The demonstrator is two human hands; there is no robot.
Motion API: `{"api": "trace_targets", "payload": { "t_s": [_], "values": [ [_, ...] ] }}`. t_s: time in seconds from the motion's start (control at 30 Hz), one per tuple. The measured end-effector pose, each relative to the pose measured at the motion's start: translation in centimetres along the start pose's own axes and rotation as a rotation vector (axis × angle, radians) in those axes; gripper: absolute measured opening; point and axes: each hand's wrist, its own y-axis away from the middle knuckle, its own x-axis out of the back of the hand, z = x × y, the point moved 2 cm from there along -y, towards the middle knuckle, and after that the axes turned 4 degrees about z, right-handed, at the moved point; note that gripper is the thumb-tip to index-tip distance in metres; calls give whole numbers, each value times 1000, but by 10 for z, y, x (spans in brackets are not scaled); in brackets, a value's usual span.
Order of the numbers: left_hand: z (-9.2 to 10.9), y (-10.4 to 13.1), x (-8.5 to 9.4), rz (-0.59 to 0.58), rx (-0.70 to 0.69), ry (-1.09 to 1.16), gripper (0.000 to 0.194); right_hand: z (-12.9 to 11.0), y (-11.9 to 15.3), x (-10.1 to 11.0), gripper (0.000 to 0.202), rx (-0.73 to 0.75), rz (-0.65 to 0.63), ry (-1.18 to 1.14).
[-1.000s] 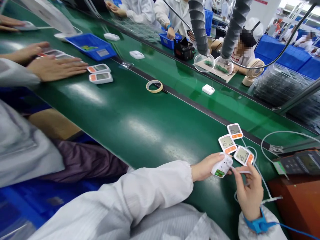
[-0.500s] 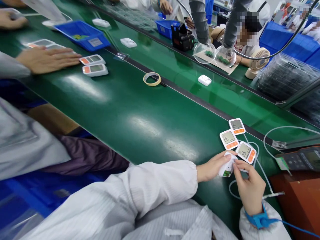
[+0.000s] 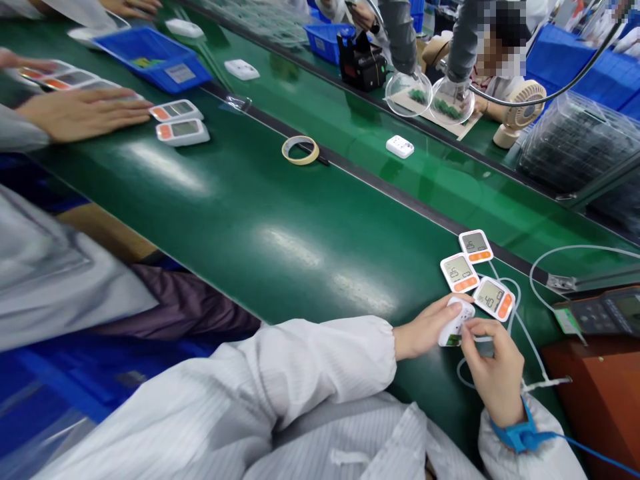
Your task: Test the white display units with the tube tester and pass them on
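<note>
In the head view, my left hand (image 3: 425, 330) grips a small white digital device (image 3: 457, 319), back side up. Green circuit board shows at its near end. My right hand (image 3: 495, 363), with a blue wrist strap (image 3: 520, 430), has thumb and fingertips pinched against the device's face and right side; whatever lies between them is hidden. Just beyond my fingers lie three similar devices, screens up with orange buttons: a near one (image 3: 494, 298), a left one (image 3: 459, 272) and a far one (image 3: 476, 247). A white cable (image 3: 531, 347) runs behind and beside them.
A dark handheld instrument (image 3: 600, 313) rests on a red-brown box (image 3: 600, 393) at right. A tape roll (image 3: 300, 159) lies mid-table. On the left, a co-worker's hand (image 3: 85, 113) covers more devices, near a blue bin (image 3: 175, 77). A white device (image 3: 400, 146) sits on the far green strip.
My right fingertips have shifted slightly left and nearer over the held device, covering more of its circuit-board end. The device on the far strip has slid left. The co-worker's other hand has come closer.
</note>
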Motion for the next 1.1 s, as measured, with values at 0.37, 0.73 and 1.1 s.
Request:
{"api": "trace_targets", "payload": {
  "t_s": [0.37, 0.73, 1.1],
  "values": [
    [0, 0, -1, -10, -3, -4, 67, 2, 1, 2, 16, -93, 11, -22],
    [-4, -2, 3, -28, -2, -20, 72, 2, 2, 0, 17, -85, 14, -40],
    [-2, -1, 2, -27, 4, -12, 70, 4, 5, 0, 18, -107, 43, -7]
  ]
}}
